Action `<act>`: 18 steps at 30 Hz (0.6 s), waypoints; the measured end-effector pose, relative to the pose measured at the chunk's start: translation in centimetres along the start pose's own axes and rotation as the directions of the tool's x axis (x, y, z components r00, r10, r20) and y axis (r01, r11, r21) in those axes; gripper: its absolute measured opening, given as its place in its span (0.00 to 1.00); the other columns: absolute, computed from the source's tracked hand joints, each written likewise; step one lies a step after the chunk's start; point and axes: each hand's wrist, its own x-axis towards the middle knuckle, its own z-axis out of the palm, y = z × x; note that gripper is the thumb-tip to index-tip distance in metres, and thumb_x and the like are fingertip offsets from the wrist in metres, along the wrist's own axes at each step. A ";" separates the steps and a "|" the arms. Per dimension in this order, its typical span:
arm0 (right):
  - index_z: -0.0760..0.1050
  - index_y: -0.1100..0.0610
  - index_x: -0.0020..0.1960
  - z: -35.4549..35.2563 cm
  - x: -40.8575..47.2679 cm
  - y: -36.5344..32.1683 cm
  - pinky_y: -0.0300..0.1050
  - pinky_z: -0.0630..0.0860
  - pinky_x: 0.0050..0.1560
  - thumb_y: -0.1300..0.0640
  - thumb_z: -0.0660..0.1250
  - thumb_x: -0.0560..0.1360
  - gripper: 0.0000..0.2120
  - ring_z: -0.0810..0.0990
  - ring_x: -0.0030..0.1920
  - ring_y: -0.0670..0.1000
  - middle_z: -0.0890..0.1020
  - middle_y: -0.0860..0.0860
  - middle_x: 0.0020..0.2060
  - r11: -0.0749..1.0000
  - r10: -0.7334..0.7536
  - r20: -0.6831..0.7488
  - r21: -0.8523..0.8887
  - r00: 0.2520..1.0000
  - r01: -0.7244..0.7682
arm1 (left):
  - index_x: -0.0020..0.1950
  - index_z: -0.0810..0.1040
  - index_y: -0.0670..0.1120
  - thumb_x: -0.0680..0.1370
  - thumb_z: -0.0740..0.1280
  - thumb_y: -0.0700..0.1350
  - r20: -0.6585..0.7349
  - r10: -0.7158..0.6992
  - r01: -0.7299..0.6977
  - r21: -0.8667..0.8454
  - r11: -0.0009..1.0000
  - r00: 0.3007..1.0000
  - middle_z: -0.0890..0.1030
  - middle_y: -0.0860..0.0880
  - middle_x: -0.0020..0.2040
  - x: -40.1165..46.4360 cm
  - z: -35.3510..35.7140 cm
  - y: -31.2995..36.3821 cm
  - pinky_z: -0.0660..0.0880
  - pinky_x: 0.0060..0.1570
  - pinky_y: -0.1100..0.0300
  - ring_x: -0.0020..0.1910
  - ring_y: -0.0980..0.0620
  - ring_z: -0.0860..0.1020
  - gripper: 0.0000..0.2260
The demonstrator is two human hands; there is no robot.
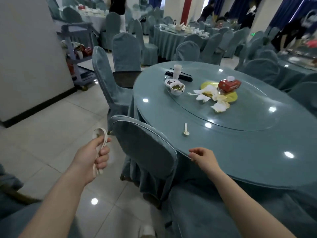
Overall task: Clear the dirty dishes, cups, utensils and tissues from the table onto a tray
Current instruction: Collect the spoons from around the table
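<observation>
Spoon lies lengthwise ahead on the table, nearest the empty, loosely curled right hand; left hand grips stacked spoons.

The single head view looks forward and down, close over both forearms, across the round table.

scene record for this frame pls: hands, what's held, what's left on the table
left hand: shut on white spoons, held out over the floor
right hand: empty, fingers at the table edge
loose spoon: on the table, near side
stacked bowls: far side, by cups and chopsticks
tissues: crumpled on and beside the yellow plate
tissue box: red, on that plate
tray: not seen
</observation>
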 end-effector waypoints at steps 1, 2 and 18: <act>0.80 0.53 0.46 0.2 1.2 0.0 0.39 0.75 0.39 0.61 0.69 0.73 0.05 0.80 0.36 0.46 0.84 0.49 0.37 1.000 0.018 -0.002 -0.001 1.000 -0.018 | 0.46 0.71 0.46 0.82 0.56 0.49 0.002 0.001 -0.001 0.000 1.000 1.000 0.63 0.52 0.23 1.2 0.1 0.4 0.54 0.16 0.73 0.15 0.59 0.57 0.10; 0.80 0.53 0.46 0.4 2.5 0.0 0.40 0.76 0.39 0.61 0.68 0.73 0.05 0.80 0.36 0.47 0.84 0.50 0.38 0.999 0.039 -0.012 0.005 0.999 -0.039 | 0.46 0.71 0.46 0.82 0.56 0.50 0.000 0.003 -0.003 -0.001 1.000 1.000 0.63 0.52 0.23 2.5 0.3 0.9 0.54 0.16 0.73 0.15 0.59 0.57 0.10; 0.77 0.66 0.38 5.4 25.6 5.0 0.43 0.73 0.29 0.53 0.69 0.73 0.15 0.79 0.26 0.56 0.81 0.57 0.27 0.832 0.555 -0.152 0.109 0.818 -0.544 | 0.49 0.72 0.46 0.82 0.57 0.50 -0.034 -0.041 0.043 0.054 0.998 0.999 0.69 0.51 0.26 23.3 6.9 7.4 0.60 0.16 0.69 0.18 0.58 0.62 0.10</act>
